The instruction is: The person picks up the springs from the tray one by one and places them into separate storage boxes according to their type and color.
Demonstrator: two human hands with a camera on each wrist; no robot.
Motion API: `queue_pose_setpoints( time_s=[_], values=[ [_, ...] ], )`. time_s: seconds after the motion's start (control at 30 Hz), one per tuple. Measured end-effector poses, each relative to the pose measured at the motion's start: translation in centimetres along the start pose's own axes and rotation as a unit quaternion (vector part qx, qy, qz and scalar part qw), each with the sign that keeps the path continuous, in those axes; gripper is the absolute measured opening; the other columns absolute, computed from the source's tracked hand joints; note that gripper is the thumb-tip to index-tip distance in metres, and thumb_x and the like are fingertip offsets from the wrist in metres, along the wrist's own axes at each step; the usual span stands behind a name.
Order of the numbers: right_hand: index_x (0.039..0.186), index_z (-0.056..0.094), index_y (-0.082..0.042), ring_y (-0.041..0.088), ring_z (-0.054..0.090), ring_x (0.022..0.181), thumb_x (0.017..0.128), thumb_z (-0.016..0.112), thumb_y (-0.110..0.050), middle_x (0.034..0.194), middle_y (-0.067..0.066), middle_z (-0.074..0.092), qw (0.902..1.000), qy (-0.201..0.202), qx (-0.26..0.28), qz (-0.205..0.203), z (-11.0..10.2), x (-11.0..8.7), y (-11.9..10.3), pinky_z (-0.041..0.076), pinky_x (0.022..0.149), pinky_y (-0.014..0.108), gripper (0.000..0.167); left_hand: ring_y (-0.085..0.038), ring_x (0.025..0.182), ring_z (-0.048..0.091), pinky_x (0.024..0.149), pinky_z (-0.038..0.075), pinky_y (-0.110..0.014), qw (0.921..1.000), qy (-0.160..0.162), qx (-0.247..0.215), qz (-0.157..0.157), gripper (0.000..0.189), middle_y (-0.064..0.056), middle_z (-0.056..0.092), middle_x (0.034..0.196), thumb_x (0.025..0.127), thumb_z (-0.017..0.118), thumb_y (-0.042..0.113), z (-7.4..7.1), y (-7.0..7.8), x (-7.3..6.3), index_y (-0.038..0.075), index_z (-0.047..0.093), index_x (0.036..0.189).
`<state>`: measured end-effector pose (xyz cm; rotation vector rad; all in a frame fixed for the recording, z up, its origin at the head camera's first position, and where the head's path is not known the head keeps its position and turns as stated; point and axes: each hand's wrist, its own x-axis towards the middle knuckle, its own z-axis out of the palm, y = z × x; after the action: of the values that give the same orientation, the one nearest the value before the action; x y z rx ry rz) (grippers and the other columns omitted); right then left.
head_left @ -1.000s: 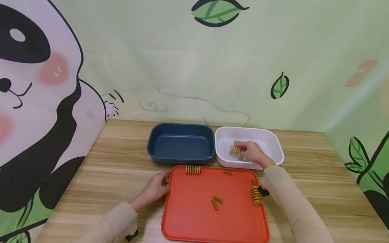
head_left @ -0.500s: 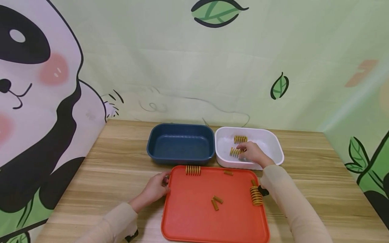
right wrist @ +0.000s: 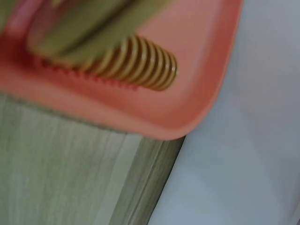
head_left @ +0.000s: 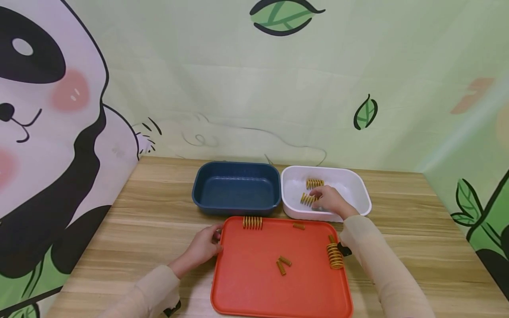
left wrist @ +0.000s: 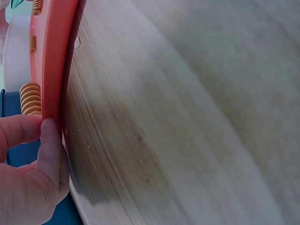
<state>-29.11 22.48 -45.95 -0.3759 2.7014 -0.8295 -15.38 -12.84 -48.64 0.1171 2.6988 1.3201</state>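
Wood-grain desk [head_left: 405, 207] with its far edge against a printed wall hanging; broad stretches of desktop extend to its left and right edges. Towards its near side lies a red tray [head_left: 254, 293], long axis left to right. Between tray and hanging, a navy bin [head_left: 236, 211] and a white bin [head_left: 310, 215] stand side by side, navy on the left, both elongated left to right. The person's left hand [head_left: 204, 244] pinches the tray's left rim near the far left corner. The right hand [head_left: 331, 199] reaches over the white bin's near wall, thumb and fingers gripping the right end of the nearer coil [head_left: 307, 199], whose free end points to the left wall. Behind it the farther coil [head_left: 315, 182] lies crosswise, with open floor to its right. On the tray, one large spring [head_left: 335, 257] runs near to far along the right edge; another large spring [head_left: 252, 223] parallels the far edge. Smallest: a short spring [head_left: 299, 226] along the far edge, and two small springs [head_left: 281, 267] forming a V mid-tray.
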Motion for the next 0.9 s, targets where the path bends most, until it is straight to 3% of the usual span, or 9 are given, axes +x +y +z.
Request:
queue_pose_setpoints(
  time_s=[0.9],
  values=[
    [0.109, 0.059, 0.002, 0.027, 0.056, 0.088, 0.076, 0.064, -0.010, 0.104, 0.020, 0.059, 0.9980, 0.026, 0.057, -0.007, -0.85, -0.49, 0.69, 0.045, 0.081, 0.039, 0.036, -0.013, 0.065, 0.047, 0.052, 0.040, -0.021, 1.0000, -0.005, -0.004, 0.005, 0.054, -0.006, 0.049, 0.075, 0.061, 0.056, -0.012, 0.01, 0.17, 0.01, -0.006, 0.052, 0.115]
  ],
)
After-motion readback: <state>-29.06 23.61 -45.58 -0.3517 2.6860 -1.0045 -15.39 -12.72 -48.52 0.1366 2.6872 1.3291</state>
